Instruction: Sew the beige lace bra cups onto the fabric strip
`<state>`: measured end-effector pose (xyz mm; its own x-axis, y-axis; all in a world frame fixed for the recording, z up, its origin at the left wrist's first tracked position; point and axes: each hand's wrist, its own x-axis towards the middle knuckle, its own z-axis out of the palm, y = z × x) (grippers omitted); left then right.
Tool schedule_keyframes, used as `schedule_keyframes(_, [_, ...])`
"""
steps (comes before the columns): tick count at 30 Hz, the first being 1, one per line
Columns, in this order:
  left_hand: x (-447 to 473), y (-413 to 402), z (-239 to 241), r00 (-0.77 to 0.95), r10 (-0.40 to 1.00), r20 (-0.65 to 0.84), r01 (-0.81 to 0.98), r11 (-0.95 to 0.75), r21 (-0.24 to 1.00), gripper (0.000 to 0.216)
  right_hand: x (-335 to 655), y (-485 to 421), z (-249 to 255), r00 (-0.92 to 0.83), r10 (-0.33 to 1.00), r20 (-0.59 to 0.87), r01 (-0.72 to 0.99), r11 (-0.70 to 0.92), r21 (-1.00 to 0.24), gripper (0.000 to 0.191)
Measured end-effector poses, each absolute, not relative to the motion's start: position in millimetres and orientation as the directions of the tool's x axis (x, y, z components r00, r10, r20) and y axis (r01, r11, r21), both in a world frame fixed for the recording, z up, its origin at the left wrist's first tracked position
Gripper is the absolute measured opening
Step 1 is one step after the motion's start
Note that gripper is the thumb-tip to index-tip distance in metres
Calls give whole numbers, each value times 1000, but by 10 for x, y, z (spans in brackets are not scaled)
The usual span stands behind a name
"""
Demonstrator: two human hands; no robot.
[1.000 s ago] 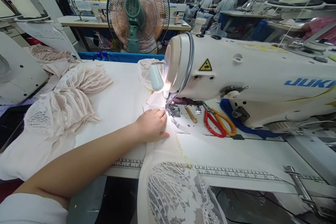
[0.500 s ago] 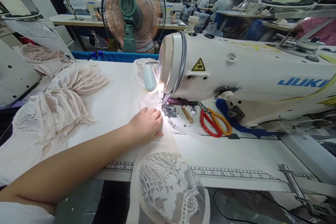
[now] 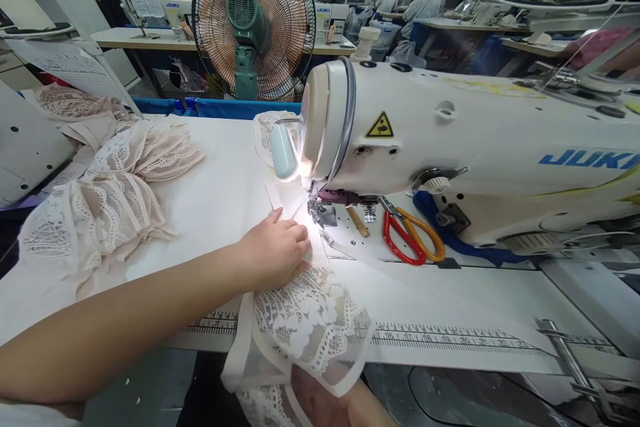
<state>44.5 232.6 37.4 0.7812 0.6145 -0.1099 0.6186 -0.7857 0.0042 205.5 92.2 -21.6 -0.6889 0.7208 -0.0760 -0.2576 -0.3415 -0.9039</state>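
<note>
My left hand [image 3: 274, 250] lies palm down on the pale strip of a lace bra cup piece [image 3: 305, 320], left of the sewing machine's presser foot [image 3: 316, 207]. Its fingers rest on the cloth, the index finger stretched forward. At the bottom, my right hand [image 3: 345, 407] holds the lower part of the lace from underneath; its fingertips are partly covered by the fabric. The lace drapes over the table's front edge. A small lamp [image 3: 284, 152] lights the needle area. Red and orange-handled scissors [image 3: 413, 233] lie on the machine bed, right of the needle.
Piled lace pieces [image 3: 100, 213] occupy the table's left side. Another lace piece [image 3: 265, 133] sits behind the lamp. The white machine head [image 3: 450, 127] spans the right. A ruler tape [image 3: 430, 335] runs along the front edge. Beyond the table stands a large fan [image 3: 247, 27]; people sit farther back.
My right hand has come into view at the bottom, under the lace. The lace has been lifted and bunched toward my left hand, which has shifted slightly down and left.
</note>
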Motion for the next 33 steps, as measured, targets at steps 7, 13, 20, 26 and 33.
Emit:
schedule_keyframes(7, [445, 2422, 492, 781, 601, -171, 617, -784, 66, 29, 1861, 1091, -99, -688, 726, 1, -491, -464, -738, 71])
schedule_keyframes(13, [438, 2513, 561, 773, 600, -206, 625, -776, 85, 30, 1796, 1244, 29, -689, 724, 29, -516, -462, -722, 74])
schedule_keyframes(20, [436, 2598, 556, 768, 607, -203, 633, -768, 97, 28, 1664, 1327, -42, -599, 800, -18, -573, -445, -688, 70])
schedule_keyframes(26, [435, 2618, 505, 770, 608, -194, 630, -772, 81, 31, 1572, 1359, 31, -528, 847, -64, -623, -437, -649, 71])
schedule_keyframes(33, [416, 2590, 465, 769, 597, -229, 622, -781, 54, 39, 1582, 1387, -4, -525, 848, -72, -660, -459, -595, 72])
